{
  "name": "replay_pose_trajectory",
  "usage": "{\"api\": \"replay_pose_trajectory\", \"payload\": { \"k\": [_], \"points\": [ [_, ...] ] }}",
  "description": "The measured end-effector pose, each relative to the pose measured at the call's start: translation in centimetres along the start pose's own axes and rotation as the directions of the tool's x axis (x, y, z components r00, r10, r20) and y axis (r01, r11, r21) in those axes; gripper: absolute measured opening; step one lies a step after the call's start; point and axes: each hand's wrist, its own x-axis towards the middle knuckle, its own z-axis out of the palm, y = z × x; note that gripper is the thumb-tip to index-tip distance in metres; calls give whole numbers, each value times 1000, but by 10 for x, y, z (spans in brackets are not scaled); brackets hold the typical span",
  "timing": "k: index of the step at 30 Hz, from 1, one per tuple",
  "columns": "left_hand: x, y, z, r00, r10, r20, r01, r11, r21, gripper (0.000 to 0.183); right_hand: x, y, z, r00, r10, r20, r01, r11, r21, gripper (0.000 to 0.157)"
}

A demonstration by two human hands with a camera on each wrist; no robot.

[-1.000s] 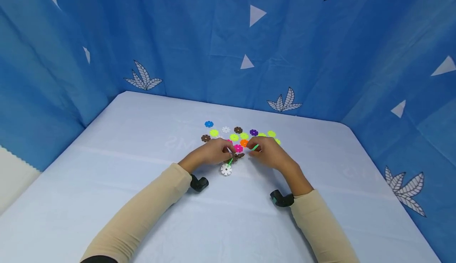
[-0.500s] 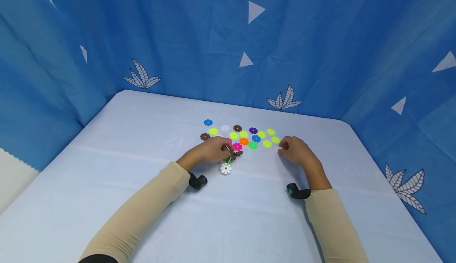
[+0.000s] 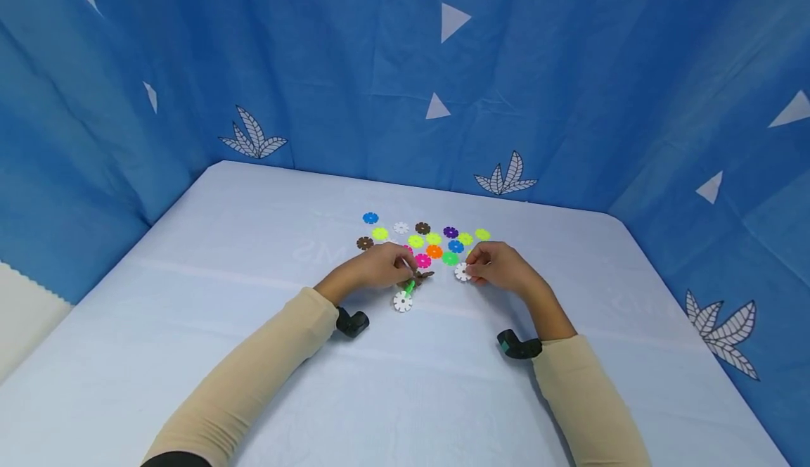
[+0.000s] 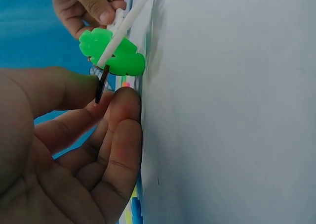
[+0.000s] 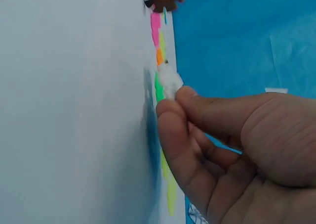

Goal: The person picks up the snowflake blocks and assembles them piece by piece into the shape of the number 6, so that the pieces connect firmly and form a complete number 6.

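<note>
My left hand (image 3: 380, 267) pinches a small build of interlocking notched discs between thumb and fingers. The build has brown discs (image 3: 424, 277), a bright green disc (image 4: 118, 61) and a white disc (image 3: 402, 302) at its near end. In the left wrist view, thumb and finger grip a brown disc (image 4: 102, 84) seen edge-on, beside the green one. To the right, my right hand (image 3: 506, 268) holds a separate white notched disc (image 3: 461, 271) by its edge, a short distance from the build. Its thumb and forefinger pinch that disc (image 5: 169, 79) in the right wrist view.
Several loose notched discs lie flat on the white table (image 3: 304, 382) just beyond the hands, among them a green one (image 3: 450, 259), an orange one (image 3: 434, 252), a pink one (image 3: 422, 261) and a purple one (image 3: 451, 232). A blue curtain (image 3: 354, 66) hangs behind the table.
My right hand has let go of a green disc, now on the table, moved right to a white disc, and come back left holding it. The left hand stays in place with the build.
</note>
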Motion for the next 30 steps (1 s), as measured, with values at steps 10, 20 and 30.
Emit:
{"api": "replay_pose_trajectory", "payload": {
  "k": [10,20,30],
  "points": [
    [1,4,2,997,80,20,-81,995,59,20,-4,-23,23,998,-42,53,38,997,61,8],
    [0,4,3,997,73,21,-74,996,52,20,-2,-23,25,998,-28,61,18,987,158,10],
    [0,3,4,991,122,49,-124,992,33,17,-2,-21,30,997,-22,76,4,974,227,11]
  ]
}}
